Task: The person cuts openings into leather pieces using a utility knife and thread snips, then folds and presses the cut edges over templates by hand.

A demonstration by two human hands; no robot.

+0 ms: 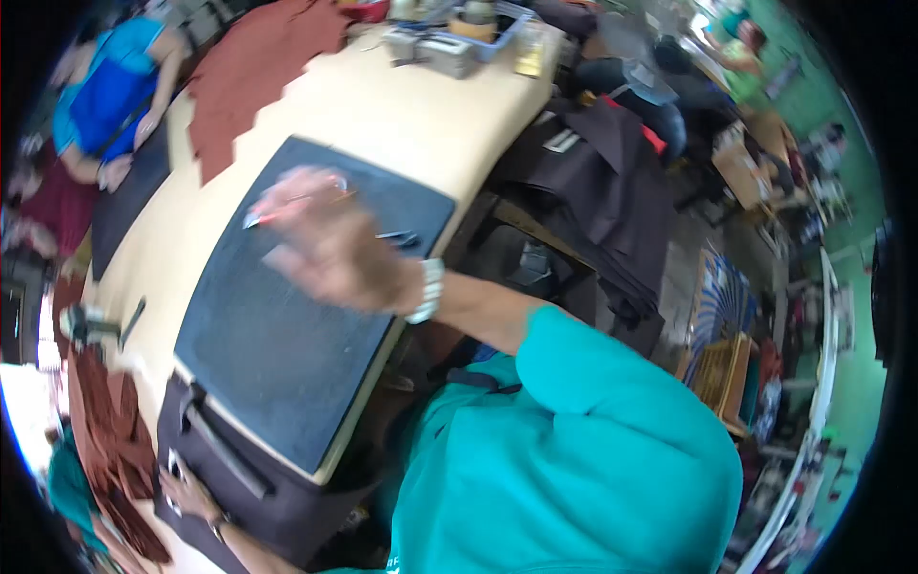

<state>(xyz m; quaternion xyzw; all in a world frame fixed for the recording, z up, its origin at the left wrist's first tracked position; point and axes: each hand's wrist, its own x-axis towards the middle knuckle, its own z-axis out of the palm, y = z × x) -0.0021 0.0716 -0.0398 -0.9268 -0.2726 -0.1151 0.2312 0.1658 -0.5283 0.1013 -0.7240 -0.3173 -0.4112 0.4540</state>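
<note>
My right hand (330, 234), smeared by motion, is over the dark cutting mat (277, 335) with a white band at the wrist. Its fingers seem closed on a small red thing (258, 218) with a pale tip, too blurred to name. On the mat beyond that hand, a dark-handled tool (400, 237) is partly hidden. My left hand (189, 490) lies with fingers stretched on a dark brown sheet (287, 521), touching or beside a small white piece (173, 469). Close to it, a long grey-handled tool (225, 445), hammer-like, rests on the sheet.
A reddish-brown hide (253, 72) covers the table's far side. A grey box (430, 53) and a blue crate (507, 29) stand at one end. Dark sheets (593, 182) are piled beside the table. A co-worker in blue (115, 86) stands opposite; brown leather (110, 421) lies at left.
</note>
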